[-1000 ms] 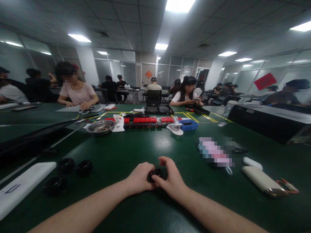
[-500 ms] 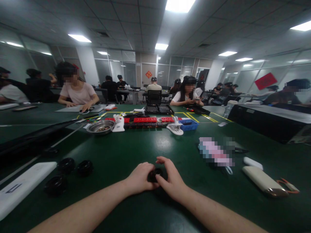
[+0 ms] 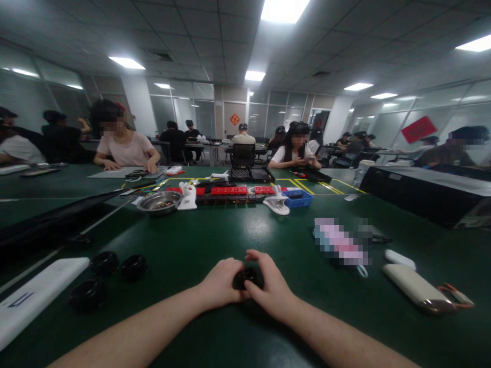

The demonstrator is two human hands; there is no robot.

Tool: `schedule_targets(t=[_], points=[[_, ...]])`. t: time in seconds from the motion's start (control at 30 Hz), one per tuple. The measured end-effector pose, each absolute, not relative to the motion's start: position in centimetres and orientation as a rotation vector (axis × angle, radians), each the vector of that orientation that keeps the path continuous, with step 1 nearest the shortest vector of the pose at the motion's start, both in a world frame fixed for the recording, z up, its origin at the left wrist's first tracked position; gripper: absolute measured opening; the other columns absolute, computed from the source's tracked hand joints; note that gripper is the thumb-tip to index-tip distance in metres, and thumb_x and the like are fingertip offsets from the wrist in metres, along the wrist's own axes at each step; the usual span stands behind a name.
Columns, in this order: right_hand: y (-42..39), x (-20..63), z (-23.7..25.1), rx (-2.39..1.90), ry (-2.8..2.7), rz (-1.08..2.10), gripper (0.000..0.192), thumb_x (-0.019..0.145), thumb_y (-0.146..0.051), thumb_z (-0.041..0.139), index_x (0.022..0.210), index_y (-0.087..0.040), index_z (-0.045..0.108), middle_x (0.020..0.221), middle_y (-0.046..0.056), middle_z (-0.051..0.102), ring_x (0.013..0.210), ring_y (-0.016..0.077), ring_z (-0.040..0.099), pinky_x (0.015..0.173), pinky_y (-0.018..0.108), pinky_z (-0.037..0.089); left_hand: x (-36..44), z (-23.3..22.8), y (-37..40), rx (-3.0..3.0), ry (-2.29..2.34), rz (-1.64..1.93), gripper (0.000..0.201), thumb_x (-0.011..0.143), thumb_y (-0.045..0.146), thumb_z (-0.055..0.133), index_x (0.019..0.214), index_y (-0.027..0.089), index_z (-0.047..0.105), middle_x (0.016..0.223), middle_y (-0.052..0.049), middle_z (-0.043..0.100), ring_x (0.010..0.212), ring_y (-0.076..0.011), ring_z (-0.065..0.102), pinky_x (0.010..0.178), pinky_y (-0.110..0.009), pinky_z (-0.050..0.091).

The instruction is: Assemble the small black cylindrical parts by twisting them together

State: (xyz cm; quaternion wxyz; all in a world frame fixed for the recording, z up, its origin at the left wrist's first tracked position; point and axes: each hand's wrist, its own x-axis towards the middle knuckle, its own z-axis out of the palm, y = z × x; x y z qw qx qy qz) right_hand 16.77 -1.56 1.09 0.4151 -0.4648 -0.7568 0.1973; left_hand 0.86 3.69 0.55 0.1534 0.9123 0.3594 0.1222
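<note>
Both hands closed round small black round part (image 3: 245, 277), low on green table (image 3: 230, 240): left hand (image 3: 220, 282) cupping one side, right hand (image 3: 268, 286) pinching other w/ fingers. Best kept pressed to table, grip firm, wrists steady. Three more black parts (image 3: 111, 273) well left of grip.

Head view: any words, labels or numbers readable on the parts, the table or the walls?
None can be read.
Red wall sign: marks too blurred.
Red diamond on the far door: too small.
White flat box: a dark mark, not legible.
Black round part between left hand and right hand: no visible marking.
</note>
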Motion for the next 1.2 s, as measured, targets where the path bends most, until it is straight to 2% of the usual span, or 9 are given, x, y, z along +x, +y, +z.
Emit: schedule_targets(t=[0.13,0.23,0.37,0.47,0.63,0.77,0.97,1.1,1.2], points=[[-1.24,16.60,0.70,-1.262,-1.828,0.434,0.049,0.064,-0.017,0.064,0.109,-0.020,0.045,0.096,0.006,0.053,0.092,0.0231,0.051,0.084,0.042,0.042,0.89,0.82,3.53,2.621,1.021,0.355,0.023,0.064,0.037,0.063,0.072,0.019,0.050,0.075,-0.001,0.056,0.072,-0.0198,0.052,0.061,-0.026,0.038],[-1.20,16.56,0.55,-1.252,-1.844,0.457,0.046,0.065,-0.013,0.060,0.107,-0.019,0.045,0.092,0.005,0.054,0.088,0.0216,0.052,0.082,0.040,0.043,0.91,0.85,3.54,2.619,1.017,0.355,0.024,0.064,0.037,0.062,0.074,0.018,0.052,0.076,-0.001,0.056,0.072,-0.0200,0.052,0.062,-0.026,0.038],[-1.49,16.74,0.88,-1.128,-1.917,0.497,0.055,0.062,-0.003,0.049,0.113,-0.020,0.041,0.102,0.005,0.054,0.097,0.0200,0.051,0.089,0.038,0.040,0.87,0.59,3.70,2.604,1.006,0.349,0.027,0.064,0.038,0.063,0.080,0.019,0.053,0.080,-0.001,0.057,0.075,-0.0201,0.052,0.067,-0.027,0.039],[-1.61,16.83,1.15,-1.114,-1.909,0.481,0.055,0.063,-0.005,0.050,0.115,-0.020,0.040,0.108,0.007,0.052,0.102,0.0218,0.048,0.091,0.041,0.039,0.82,0.38,3.77,2.609,1.015,0.362,0.027,0.064,0.039,0.063,0.077,0.019,0.052,0.079,-0.001,0.056,0.074,-0.0198,0.052,0.066,-0.027,0.038],[-1.31,16.69,0.85,-1.254,-1.818,0.426,0.042,0.066,-0.016,0.061,0.106,-0.018,0.046,0.093,0.006,0.052,0.089,0.0222,0.051,0.081,0.039,0.043,0.77,0.49,3.66,2.617,1.003,0.373,0.026,0.065,0.040,0.063,0.074,0.018,0.051,0.075,-0.001,0.055,0.072,-0.0193,0.051,0.060,-0.026,0.036],[-1.19,16.61,0.52,-1.251,-1.841,0.461,0.043,0.065,-0.013,0.058,0.106,-0.019,0.045,0.090,0.004,0.054,0.085,0.0214,0.052,0.080,0.040,0.043,0.82,0.69,3.61,2.611,0.997,0.363,0.026,0.065,0.039,0.062,0.075,0.018,0.052,0.076,-0.001,0.055,0.071,-0.0194,0.051,0.060,-0.025,0.036],[-1.49,16.94,0.88,-1.089,-1.941,0.509,0.058,0.060,-0.003,0.048,0.115,-0.020,0.039,0.107,0.006,0.053,0.101,0.0205,0.049,0.091,0.039,0.038,0.86,0.37,3.82,2.626,0.974,0.386,0.029,0.065,0.038,0.062,0.083,0.018,0.053,0.078,-0.001,0.056,0.071,-0.0190,0.051,0.062,-0.026,0.037],[-1.38,16.92,0.92,-1.162,-1.874,0.464,0.049,0.067,-0.010,0.053,0.113,-0.019,0.041,0.105,0.008,0.052,0.100,0.0225,0.049,0.089,0.041,0.039,0.89,0.30,3.92,2.632,0.995,0.398,0.025,0.064,0.038,0.062,0.072,0.018,0.051,0.073,-0.001,0.054,0.069,-0.0186,0.050,0.059,-0.025,0.035],[-1.24,16.73,0.79,-1.230,-1.832,0.433,0.050,0.064,-0.016,0.063,0.109,-0.019,0.043,0.100,0.007,0.051,0.095,0.0229,0.050,0.084,0.040,0.042,0.94,0.42,3.91,2.630,1.000,0.396,0.023,0.064,0.036,0.062,0.071,0.018,0.049,0.072,0.000,0.054,0.069,-0.0181,0.050,0.058,-0.025,0.034]])
